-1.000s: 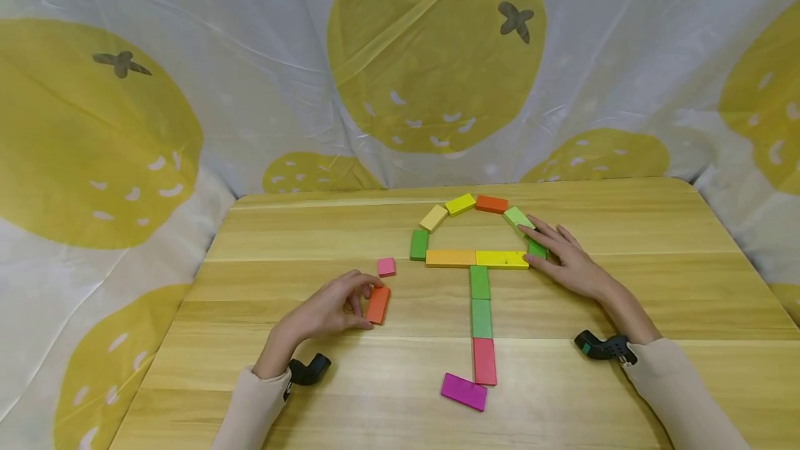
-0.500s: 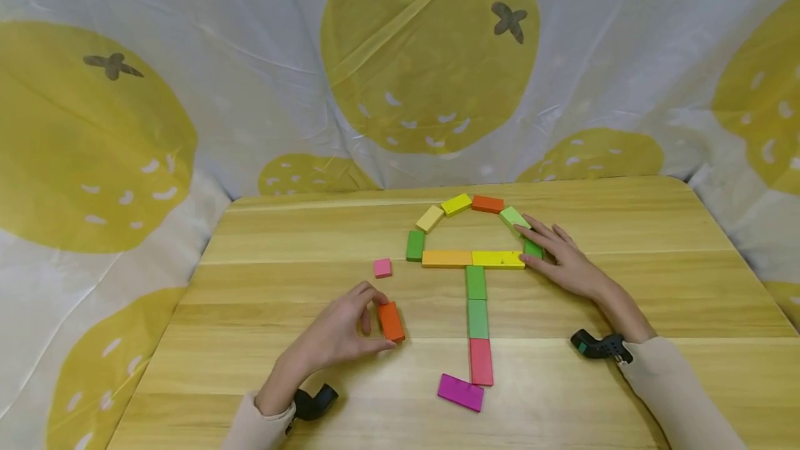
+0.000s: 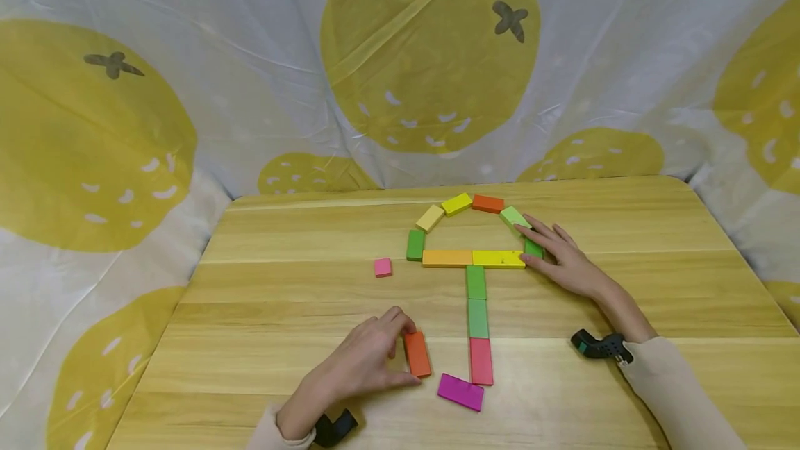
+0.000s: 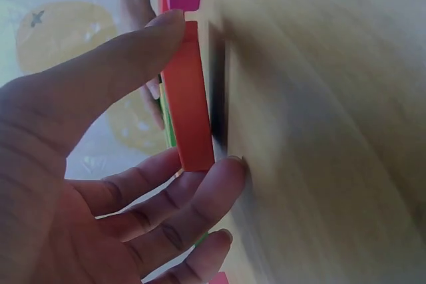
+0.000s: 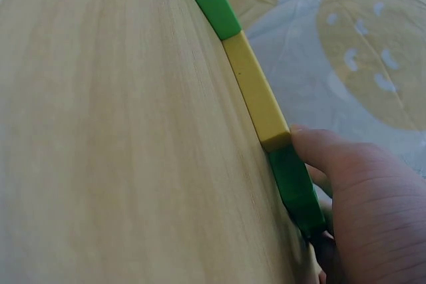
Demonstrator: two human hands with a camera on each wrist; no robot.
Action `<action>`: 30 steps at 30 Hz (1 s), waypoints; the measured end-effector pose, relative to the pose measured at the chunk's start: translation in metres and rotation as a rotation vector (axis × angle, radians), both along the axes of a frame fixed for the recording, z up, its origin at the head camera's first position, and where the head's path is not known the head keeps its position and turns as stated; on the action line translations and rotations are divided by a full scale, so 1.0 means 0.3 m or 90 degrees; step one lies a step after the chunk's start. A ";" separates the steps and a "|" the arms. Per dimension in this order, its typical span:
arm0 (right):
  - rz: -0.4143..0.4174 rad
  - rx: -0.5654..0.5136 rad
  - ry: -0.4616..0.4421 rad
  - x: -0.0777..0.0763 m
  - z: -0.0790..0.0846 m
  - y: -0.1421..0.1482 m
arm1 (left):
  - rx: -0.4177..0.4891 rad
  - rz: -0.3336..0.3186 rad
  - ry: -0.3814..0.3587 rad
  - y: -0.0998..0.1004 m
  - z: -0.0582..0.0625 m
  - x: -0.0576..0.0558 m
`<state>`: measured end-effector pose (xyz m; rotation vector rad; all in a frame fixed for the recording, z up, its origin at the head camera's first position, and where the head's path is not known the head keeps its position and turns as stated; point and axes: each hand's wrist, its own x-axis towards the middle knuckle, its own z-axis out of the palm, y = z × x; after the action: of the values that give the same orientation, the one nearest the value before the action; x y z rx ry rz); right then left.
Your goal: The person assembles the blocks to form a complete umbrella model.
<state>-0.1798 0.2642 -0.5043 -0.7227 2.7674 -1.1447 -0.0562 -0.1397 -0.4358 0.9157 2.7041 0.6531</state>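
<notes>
My left hand (image 3: 369, 356) pinches an orange-red block (image 3: 417, 354) by its two ends, thumb at the near end and fingertips at the far end. The left wrist view has this orange-red block (image 4: 188, 101) on edge, with a dark shadow on the wood beside it. Just right of it lies a purple block (image 3: 461, 392), slanted at the foot of a red block (image 3: 482, 361). My right hand (image 3: 569, 262) rests at the right end of the yellow block (image 3: 498, 260), fingers extended over a dark green block (image 5: 296, 187) and touching the light green block (image 3: 512, 218).
Several blocks form an arch closed below by the orange block (image 3: 446, 259) and the yellow one. A column of green blocks (image 3: 477, 318) runs down from it to the red block. A small pink block (image 3: 382, 268) lies apart on the left of the wooden table (image 3: 281, 242).
My left hand has carried the orange-red block right and toward the near edge, close to the purple block. The right hand stays at the arch's right end.
</notes>
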 end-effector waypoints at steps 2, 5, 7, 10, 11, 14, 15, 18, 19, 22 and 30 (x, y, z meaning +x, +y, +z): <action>0.000 0.000 0.000 0.000 0.000 0.000 | -0.013 -0.002 0.000 0.003 -0.003 0.004; 0.001 0.000 0.000 -0.002 0.001 -0.001 | -0.022 -0.005 -0.007 0.003 -0.004 0.005; 0.000 0.001 0.001 -0.003 0.001 -0.001 | -0.027 -0.009 -0.014 0.001 -0.001 0.004; 0.000 0.001 0.002 -0.002 0.001 -0.001 | -0.030 -0.018 -0.026 -0.004 0.004 0.001; 0.000 0.001 0.002 -0.002 0.001 0.000 | -0.032 -0.021 -0.029 -0.005 0.005 0.001; 0.000 0.001 0.002 0.000 0.002 -0.001 | -0.033 -0.029 -0.036 -0.009 0.007 0.000; 0.000 0.001 0.003 0.000 0.001 -0.001 | -0.032 -0.031 -0.035 -0.009 0.007 0.001; -0.001 0.001 0.003 0.001 0.003 -0.001 | -0.021 -0.036 -0.028 -0.005 0.003 0.002; -0.001 0.001 0.003 0.001 0.003 -0.001 | -0.016 -0.036 -0.026 -0.003 0.001 0.003; -0.002 0.001 0.002 0.001 0.004 -0.002 | -0.003 -0.035 -0.020 0.005 -0.004 0.005; -0.002 0.001 0.005 0.004 0.005 -0.003 | 0.002 -0.027 -0.048 0.025 -0.001 0.016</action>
<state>-0.1787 0.2633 -0.5029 -0.7242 2.7758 -1.1433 -0.0514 -0.1322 -0.4361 0.9272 2.6110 0.6688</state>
